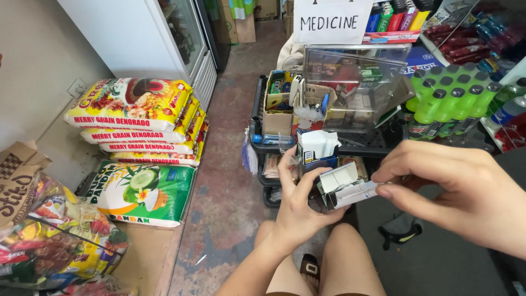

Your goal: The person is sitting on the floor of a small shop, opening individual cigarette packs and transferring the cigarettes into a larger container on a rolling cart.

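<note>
My left hand (298, 205) grips two small opened cardboard packs: a blue and white one (316, 149) standing upright with its lid flap up, and a white one (338, 183) tilted to the right below it. My right hand (444, 189) comes in from the right and pinches a thin white stick (359, 192) that pokes out of the tilted pack. Both hands are over my bare knees (339, 257).
Stacked rice sacks (137, 118) lie at the left beside a glass-door fridge (181, 33). A black trolley (378, 143) ahead holds a clear plastic case (356, 82) and small boxes. Green bottles (449, 96) stand at right. Snack bags (55, 235) fill the lower left.
</note>
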